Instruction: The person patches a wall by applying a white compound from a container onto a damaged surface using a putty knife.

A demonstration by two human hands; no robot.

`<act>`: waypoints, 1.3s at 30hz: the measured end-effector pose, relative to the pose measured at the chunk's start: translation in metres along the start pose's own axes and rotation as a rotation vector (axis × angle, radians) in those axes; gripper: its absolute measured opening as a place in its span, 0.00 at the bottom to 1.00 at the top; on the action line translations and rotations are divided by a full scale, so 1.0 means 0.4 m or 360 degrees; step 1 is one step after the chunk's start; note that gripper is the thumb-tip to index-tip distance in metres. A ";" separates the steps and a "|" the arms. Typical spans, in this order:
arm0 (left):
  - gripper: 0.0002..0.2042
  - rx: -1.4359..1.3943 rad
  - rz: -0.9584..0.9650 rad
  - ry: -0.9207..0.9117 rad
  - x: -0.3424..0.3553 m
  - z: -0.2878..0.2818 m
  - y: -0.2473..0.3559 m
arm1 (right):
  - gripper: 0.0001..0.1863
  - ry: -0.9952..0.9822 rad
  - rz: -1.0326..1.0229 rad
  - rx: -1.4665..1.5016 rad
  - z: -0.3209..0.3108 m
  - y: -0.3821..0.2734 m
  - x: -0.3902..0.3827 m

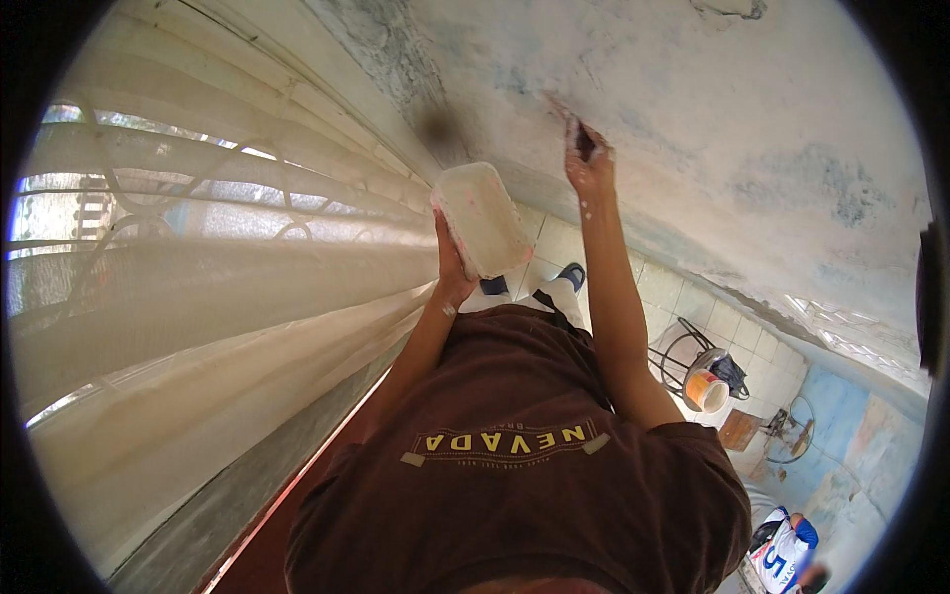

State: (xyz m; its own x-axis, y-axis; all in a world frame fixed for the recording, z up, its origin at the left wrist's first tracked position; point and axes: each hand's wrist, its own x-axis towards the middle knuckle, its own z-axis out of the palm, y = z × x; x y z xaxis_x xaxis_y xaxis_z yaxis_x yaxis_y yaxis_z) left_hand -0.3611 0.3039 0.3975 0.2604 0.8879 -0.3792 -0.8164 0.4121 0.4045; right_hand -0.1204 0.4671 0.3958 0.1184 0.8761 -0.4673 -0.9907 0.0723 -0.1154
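My left hand (452,265) grips the near left side of a pale, rounded rectangular tub (483,220). The tub is tilted and has a few pinkish marks; I cannot tell whether its pale face is its inside or its base. Up against the patchy wall (693,129), my right hand (590,161) is closed, with its fingers bent and smeared white. Whatever lies between its fingers, thin and pointing at the wall, is too small and dark to name. White specks dot my right wrist, and a white smear marks my left one.
Sheer curtains (228,277) hang close on my left, before a window with curved bars. On the tiled floor (658,285), to the right, stands a metal-framed stool (678,348) with a white and orange bucket (707,391) by it. Another person (787,549) is at the lower right.
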 end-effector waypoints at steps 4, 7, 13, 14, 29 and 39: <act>0.38 -0.0022 -0.0023 -0.0010 -0.009 -0.004 0.002 | 0.05 -0.0155 -0.0802 -0.1100 0.029 -0.035 -0.159; 0.38 0.0005 0.0013 0.0033 -0.011 -0.003 0.006 | 0.09 0.0273 -0.0554 0.0062 -0.085 -0.069 -0.122; 0.37 -0.0040 -0.0001 0.0080 -0.005 -0.009 0.001 | 0.13 -0.0158 -0.0733 -0.2649 -0.302 0.050 0.094; 0.37 -0.0021 -0.0031 0.0015 0.000 0.013 0.000 | 0.13 -0.0127 -0.0762 -0.2643 -0.308 0.021 0.148; 0.34 -0.0042 0.0008 0.0063 -0.011 0.003 -0.002 | 0.15 0.0067 -0.1006 -0.0916 -0.189 -0.046 -0.136; 0.36 0.0320 0.0251 -0.0116 -0.034 0.043 -0.009 | 0.16 0.0139 -0.0459 -0.0493 -0.072 -0.074 0.028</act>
State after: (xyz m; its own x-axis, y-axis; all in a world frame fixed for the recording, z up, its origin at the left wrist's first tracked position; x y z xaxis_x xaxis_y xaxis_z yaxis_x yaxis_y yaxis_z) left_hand -0.3528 0.2937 0.4154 0.1803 0.9538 -0.2403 -0.7327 0.2932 0.6141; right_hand -0.0877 0.4611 0.3689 0.4058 0.7964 -0.4484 -0.8509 0.1501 -0.5034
